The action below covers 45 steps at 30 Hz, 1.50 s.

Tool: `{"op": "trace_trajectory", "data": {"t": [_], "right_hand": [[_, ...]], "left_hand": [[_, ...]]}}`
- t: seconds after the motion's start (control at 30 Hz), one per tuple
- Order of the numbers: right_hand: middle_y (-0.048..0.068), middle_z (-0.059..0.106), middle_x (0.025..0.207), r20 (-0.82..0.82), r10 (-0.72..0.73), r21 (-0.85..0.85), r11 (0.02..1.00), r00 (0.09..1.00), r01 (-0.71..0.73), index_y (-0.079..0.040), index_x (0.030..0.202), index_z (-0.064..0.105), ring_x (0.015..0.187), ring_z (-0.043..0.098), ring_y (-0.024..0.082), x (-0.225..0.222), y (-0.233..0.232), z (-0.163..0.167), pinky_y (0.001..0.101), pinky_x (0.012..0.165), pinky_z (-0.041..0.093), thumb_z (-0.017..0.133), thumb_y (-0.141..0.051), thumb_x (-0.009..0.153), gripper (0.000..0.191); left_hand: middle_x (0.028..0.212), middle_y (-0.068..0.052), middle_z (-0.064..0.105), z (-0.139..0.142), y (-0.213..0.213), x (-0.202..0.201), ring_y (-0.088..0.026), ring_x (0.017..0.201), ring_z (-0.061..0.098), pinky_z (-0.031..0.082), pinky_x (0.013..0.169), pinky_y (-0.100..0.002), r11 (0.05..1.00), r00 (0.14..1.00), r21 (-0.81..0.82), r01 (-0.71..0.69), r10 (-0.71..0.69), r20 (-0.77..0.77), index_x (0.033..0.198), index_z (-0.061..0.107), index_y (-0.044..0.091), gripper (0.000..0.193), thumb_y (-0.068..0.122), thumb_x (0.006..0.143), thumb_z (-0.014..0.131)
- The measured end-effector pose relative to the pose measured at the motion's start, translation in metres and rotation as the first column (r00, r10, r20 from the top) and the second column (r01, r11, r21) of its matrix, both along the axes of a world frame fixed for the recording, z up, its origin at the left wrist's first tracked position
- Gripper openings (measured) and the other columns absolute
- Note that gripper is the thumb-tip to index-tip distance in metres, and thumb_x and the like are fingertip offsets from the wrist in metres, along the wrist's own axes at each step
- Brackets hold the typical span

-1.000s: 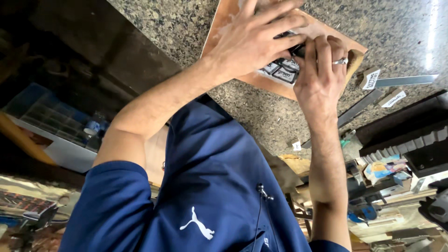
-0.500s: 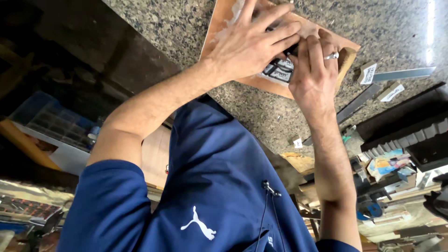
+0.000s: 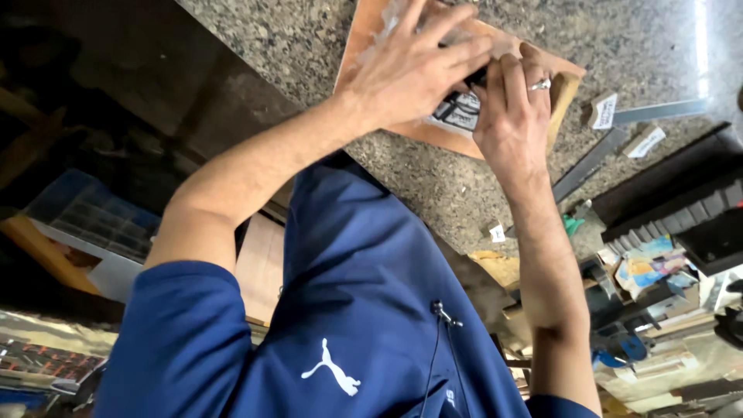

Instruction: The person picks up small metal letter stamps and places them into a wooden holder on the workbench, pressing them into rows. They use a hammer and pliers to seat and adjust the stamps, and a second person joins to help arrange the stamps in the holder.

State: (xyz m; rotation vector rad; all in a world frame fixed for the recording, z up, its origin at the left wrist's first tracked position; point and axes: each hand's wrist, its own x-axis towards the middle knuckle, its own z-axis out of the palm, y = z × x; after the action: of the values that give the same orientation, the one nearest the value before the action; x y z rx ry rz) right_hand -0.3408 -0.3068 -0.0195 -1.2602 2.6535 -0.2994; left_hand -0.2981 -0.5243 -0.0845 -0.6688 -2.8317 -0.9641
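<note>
A brown wooden board point(image 3: 559, 87) lies on the speckled granite counter point(image 3: 433, 186). My left hand point(image 3: 410, 66) rests on the board with its fingers spread, pressing down over a pale film and a black-and-white printed piece point(image 3: 457, 116). My right hand point(image 3: 511, 108), with a ring on one finger, meets it from the right. Its fingers curl onto a small dark object point(image 3: 476, 76) at the printed piece's edge. Most of the piece is hidden under both hands.
A metal strip point(image 3: 658, 112) and small white tags point(image 3: 604, 110) lie on the counter to the right. Dark trays point(image 3: 681, 209) and cluttered packets sit at the right edge. A compartment box point(image 3: 85, 224) stands lower left. My blue shirt fills the bottom.
Both hands have stayed on the board. My right hand has closed in against the left one, and the view has tilted slightly.
</note>
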Motion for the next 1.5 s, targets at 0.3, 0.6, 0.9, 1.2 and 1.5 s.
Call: {"op": "trace_trajectory", "data": {"t": [0.3, 0.6, 0.9, 1.2, 1.5], "right_hand": [[0.021, 0.039, 0.149, 0.017, -0.309, 0.032, 0.951, 0.951, 0.308, -0.006, 0.153, 0.043, 0.137, 0.051, 0.044, 0.016, 0.015, 0.024, 0.0520, 0.111, 0.049, 0.086, -0.026, 0.099, 0.072], [0.027, 0.054, 0.156, 0.141, -0.702, -0.045, 0.700, 0.698, 0.713, -0.012, 0.165, 0.025, 0.142, 0.061, 0.039, 0.090, 0.059, 0.018, 0.0453, 0.116, 0.053, 0.074, -0.009, 0.113, 0.071], [0.020, 0.061, 0.138, 0.073, -0.613, -0.007, 0.789, 0.787, 0.615, -0.010, 0.157, 0.038, 0.111, 0.068, 0.040, 0.107, 0.011, 0.018, 0.0476, 0.090, 0.057, 0.070, -0.017, 0.111, 0.057], [0.020, 0.065, 0.126, 0.000, -0.546, 0.044, 0.837, 0.838, 0.545, -0.013, 0.154, 0.042, 0.096, 0.071, 0.041, 0.110, 0.005, 0.022, 0.0458, 0.077, 0.058, 0.072, -0.012, 0.108, 0.055], [0.026, 0.063, 0.141, 0.066, -0.604, 0.088, 0.796, 0.794, 0.599, -0.018, 0.156, 0.042, 0.103, 0.071, 0.044, 0.111, -0.004, 0.015, 0.0479, 0.079, 0.060, 0.072, -0.014, 0.106, 0.058]], "left_hand": [[0.153, 0.002, 0.060, -0.005, 0.000, 0.000, -0.027, 0.151, 0.036, 0.019, 0.126, -0.059, 1.000, 1.000, 0.021, -0.011, 0.011, 0.020, 0.139, 0.066, 0.008, 0.042, 0.029, 0.102, 0.070], [0.165, -0.002, 0.042, -0.011, 0.003, 0.001, -0.027, 0.153, 0.032, 0.022, 0.123, -0.059, 0.997, 0.998, -0.075, -0.010, 0.005, -0.066, 0.139, 0.067, 0.012, 0.043, 0.038, 0.105, 0.068], [0.161, 0.000, 0.045, -0.011, 0.001, 0.006, -0.025, 0.147, 0.040, 0.037, 0.111, -0.051, 0.999, 0.996, 0.049, -0.011, 0.007, 0.085, 0.142, 0.066, 0.014, 0.042, 0.035, 0.106, 0.071], [0.155, -0.008, 0.051, 0.002, 0.001, 0.000, -0.031, 0.143, 0.039, 0.028, 0.115, -0.061, 0.997, 0.976, 0.068, 0.030, -0.044, 0.211, 0.144, 0.067, 0.012, 0.047, 0.029, 0.100, 0.074], [0.156, -0.001, 0.049, 0.017, 0.002, -0.007, -0.027, 0.145, 0.041, 0.032, 0.118, -0.058, 0.991, 0.899, 0.130, -0.024, -0.035, 0.437, 0.142, 0.060, 0.020, 0.043, 0.019, 0.099, 0.059]]}}
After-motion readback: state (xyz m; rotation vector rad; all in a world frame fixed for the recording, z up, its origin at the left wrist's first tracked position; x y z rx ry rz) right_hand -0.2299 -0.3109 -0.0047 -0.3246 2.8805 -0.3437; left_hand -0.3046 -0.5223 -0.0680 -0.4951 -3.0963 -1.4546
